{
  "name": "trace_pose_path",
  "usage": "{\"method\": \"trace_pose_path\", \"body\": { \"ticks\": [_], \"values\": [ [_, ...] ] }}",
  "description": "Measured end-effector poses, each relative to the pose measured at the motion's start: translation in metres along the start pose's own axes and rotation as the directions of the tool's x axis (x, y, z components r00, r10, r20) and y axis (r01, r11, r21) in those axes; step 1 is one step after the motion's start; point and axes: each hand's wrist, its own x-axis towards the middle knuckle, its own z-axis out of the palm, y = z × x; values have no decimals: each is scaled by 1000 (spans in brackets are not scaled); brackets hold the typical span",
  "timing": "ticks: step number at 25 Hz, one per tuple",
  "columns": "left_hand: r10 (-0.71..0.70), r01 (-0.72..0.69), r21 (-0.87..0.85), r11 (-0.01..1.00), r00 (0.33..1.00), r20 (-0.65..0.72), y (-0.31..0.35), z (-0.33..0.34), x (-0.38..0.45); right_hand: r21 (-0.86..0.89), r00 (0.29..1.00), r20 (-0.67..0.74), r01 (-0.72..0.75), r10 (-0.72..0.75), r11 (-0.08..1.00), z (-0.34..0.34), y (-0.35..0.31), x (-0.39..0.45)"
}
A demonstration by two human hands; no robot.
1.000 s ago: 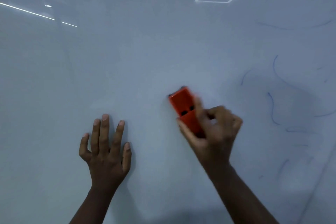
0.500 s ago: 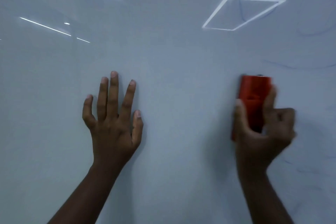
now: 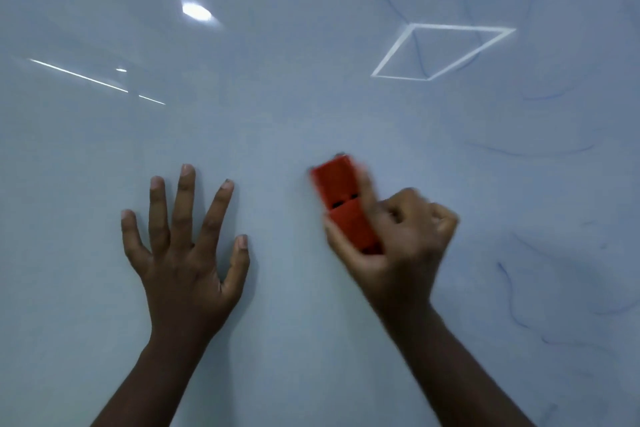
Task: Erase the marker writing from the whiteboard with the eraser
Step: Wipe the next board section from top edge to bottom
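While gripped, eraser (image 3: 346, 204) (whiteboard (image 3: 294, 121) mid-field)

Your left hand (image 3: 188, 260) lies flat on the whiteboard (image 3: 277, 114); to its right, your right hand (image 3: 398, 246) holds the eraser (image 3: 346, 204) against it. Marker strokes (image 3: 505, 288) lie further right.

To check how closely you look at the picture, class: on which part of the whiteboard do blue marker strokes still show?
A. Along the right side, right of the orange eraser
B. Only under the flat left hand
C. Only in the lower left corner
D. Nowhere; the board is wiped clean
A: faint blue marker strokes run down the whiteboard to the right of the orange eraser that the right hand grips.
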Motion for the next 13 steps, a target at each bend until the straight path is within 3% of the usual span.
{"method": "trace_pose_path", "body": {
  "ticks": [7, 13],
  "values": [
    [-53, 49, -30, 998, 992, -116, -16, -13, 44, -79, 904, -252, -376, 347, 923, -50, 117, -12],
    [74, -79, -27, 997, 988, -137, 0, -9, 146, -54, 901, -311, -334, 302, 941, -16, 99, 77]
  ]
}}
